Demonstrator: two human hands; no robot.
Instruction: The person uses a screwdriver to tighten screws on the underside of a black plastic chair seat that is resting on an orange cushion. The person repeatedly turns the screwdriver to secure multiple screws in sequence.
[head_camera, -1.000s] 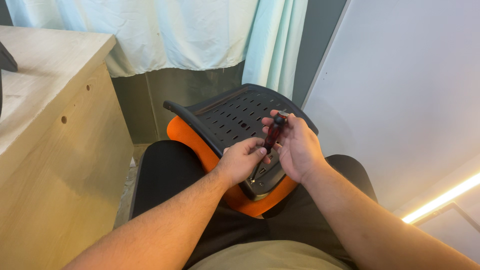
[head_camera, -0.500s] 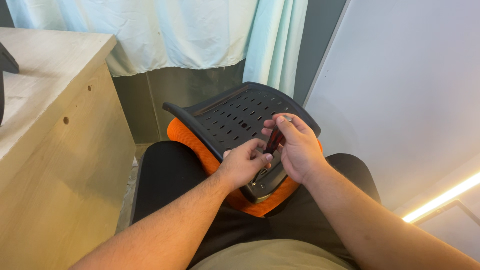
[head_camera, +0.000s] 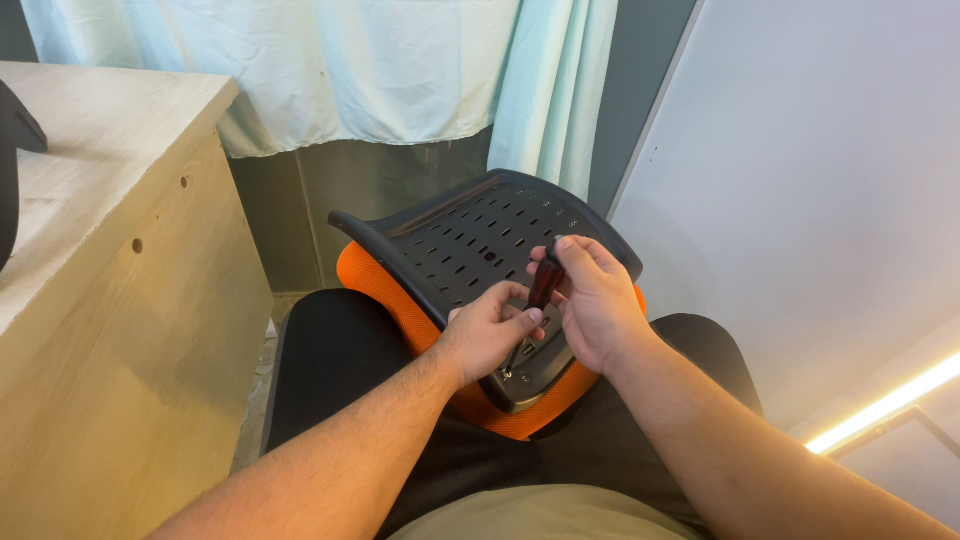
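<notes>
Resting across the lap: a black perforated chair seat panel (head_camera: 470, 245) backed by an orange cushion (head_camera: 380, 285), tilted with its far edge raised toward the pale curtain (head_camera: 380, 70). Near the panel's lower edge, a screwdriver with a dark red handle (head_camera: 545, 282), its shaft angled down to a small metal fitting (head_camera: 515, 368) at the panel's near corner. Right hand (head_camera: 600, 305) clenched around the handle, thumb and fingers wrapped near its top. Left hand (head_camera: 490, 335) closed lightly about the lower shaft, fingertips steadying the tip at the fitting. Whether the tip sits fully in a screw head: too small to tell.

To do this step well, probably: keep the shaft in line with the screw, press down along that line from the right grip, turn in short strokes. Hold the left fingers low as a guide, clear of the tip itself. Brace the panel firmly on the thighs, since a slip could skate the tip across the plastic or into the left palm.

Off to the left, a pale wooden cabinet (head_camera: 120, 300); to the right, a white wall panel (head_camera: 830, 180).
</notes>
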